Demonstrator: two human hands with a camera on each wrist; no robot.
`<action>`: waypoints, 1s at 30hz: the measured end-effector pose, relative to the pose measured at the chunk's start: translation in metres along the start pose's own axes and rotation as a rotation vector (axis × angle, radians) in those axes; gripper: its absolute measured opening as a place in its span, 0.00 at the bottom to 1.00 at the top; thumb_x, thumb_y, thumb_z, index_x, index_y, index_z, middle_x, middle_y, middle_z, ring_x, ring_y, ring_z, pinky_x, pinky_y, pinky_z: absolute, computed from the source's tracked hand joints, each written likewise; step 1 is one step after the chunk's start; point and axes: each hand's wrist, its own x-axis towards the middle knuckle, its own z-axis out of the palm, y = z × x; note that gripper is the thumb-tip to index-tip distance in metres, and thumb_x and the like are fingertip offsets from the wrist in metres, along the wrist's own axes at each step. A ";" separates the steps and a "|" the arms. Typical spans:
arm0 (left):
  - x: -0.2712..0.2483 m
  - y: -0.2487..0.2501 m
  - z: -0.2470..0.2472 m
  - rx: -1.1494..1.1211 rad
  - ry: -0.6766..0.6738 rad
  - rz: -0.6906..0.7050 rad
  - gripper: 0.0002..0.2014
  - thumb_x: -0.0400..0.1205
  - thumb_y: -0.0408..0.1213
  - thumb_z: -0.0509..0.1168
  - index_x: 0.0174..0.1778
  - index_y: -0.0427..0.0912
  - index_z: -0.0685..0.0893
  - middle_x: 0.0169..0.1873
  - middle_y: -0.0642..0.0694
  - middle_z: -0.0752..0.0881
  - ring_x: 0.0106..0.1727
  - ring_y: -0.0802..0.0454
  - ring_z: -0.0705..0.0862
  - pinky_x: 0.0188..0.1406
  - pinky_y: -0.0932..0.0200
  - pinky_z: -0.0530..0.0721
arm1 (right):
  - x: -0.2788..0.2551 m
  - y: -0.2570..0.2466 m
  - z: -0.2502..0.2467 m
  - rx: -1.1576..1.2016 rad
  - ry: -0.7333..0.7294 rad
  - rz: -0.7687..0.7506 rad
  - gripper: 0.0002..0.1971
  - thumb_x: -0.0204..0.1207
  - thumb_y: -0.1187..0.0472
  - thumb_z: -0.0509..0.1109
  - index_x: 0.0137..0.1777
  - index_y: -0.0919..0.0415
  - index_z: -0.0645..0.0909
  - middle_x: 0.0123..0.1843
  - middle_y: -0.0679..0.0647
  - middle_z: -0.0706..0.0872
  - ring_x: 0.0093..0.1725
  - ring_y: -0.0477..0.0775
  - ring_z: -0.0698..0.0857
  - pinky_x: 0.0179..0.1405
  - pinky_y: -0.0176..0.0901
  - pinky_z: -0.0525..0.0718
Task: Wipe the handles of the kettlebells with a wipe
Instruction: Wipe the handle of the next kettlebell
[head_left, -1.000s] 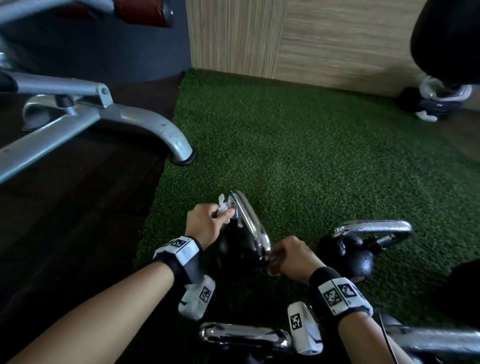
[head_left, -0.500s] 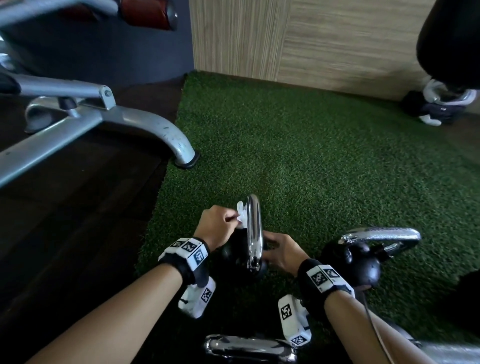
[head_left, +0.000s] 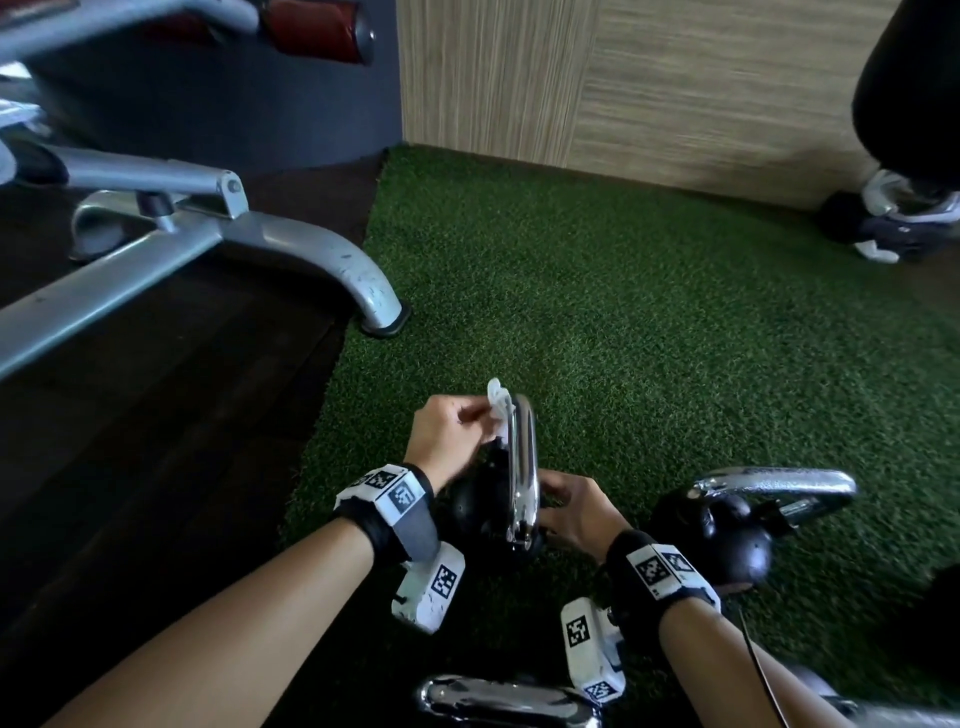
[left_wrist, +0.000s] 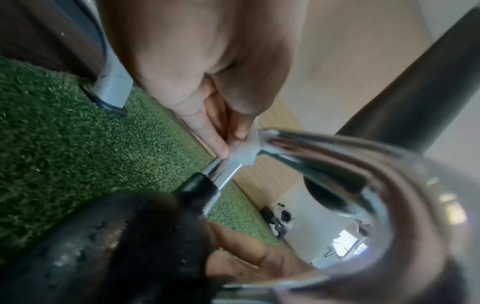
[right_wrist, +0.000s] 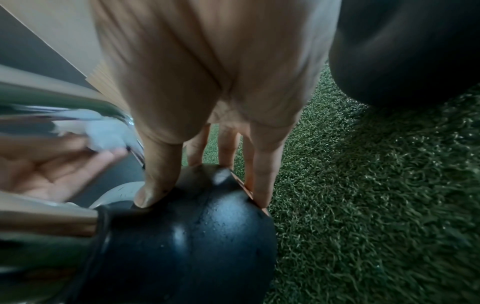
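A black kettlebell (head_left: 483, 512) with a chrome handle (head_left: 523, 457) stands on green turf (head_left: 623, 312), its handle edge-on to me. My left hand (head_left: 480, 415) pinches a white wipe (head_left: 496, 402) against the far top corner of that handle. The left wrist view shows the wipe (left_wrist: 241, 152) wrapped on the handle's bend (left_wrist: 298, 144). My right hand (head_left: 550, 499) grips the ball from the right; its thumb (right_wrist: 153, 185) and fingers clamp the black ball (right_wrist: 194, 236). A second kettlebell (head_left: 727, 540) lies to the right, and another chrome handle (head_left: 504, 699) is at the bottom edge.
A grey metal bench leg (head_left: 374, 291) stands on the turf's left edge, with dark floor (head_left: 156, 467) beyond it. A wood-panel wall (head_left: 675, 78) closes the back. At the far right sits a dark object with a chrome loop (head_left: 898, 208).
The kettlebell has been turned so its handle points away from me. My left hand slid the wipe up to the handle's far corner. My right hand shifted from the handle's near end onto the ball.
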 end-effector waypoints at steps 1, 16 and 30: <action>-0.004 0.004 0.000 -0.083 0.008 0.014 0.04 0.80 0.37 0.75 0.43 0.50 0.96 0.39 0.47 0.95 0.46 0.46 0.95 0.54 0.44 0.92 | 0.000 0.001 -0.001 -0.017 -0.002 -0.011 0.51 0.41 0.29 0.90 0.68 0.49 0.89 0.63 0.46 0.93 0.67 0.53 0.90 0.73 0.61 0.85; -0.018 0.032 -0.032 -0.112 -0.435 -0.159 0.04 0.78 0.23 0.76 0.39 0.34 0.91 0.39 0.37 0.92 0.46 0.41 0.91 0.61 0.41 0.90 | 0.005 0.001 -0.001 -0.142 0.013 -0.028 0.27 0.51 0.38 0.83 0.55 0.34 0.92 0.54 0.47 0.95 0.57 0.54 0.93 0.59 0.62 0.92; -0.071 0.004 -0.031 -0.160 -0.466 0.074 0.08 0.76 0.24 0.79 0.41 0.42 0.93 0.41 0.42 0.94 0.44 0.49 0.92 0.46 0.56 0.92 | 0.003 0.000 -0.003 -0.220 0.031 0.032 0.36 0.50 0.35 0.84 0.63 0.37 0.90 0.53 0.43 0.95 0.53 0.48 0.94 0.58 0.57 0.93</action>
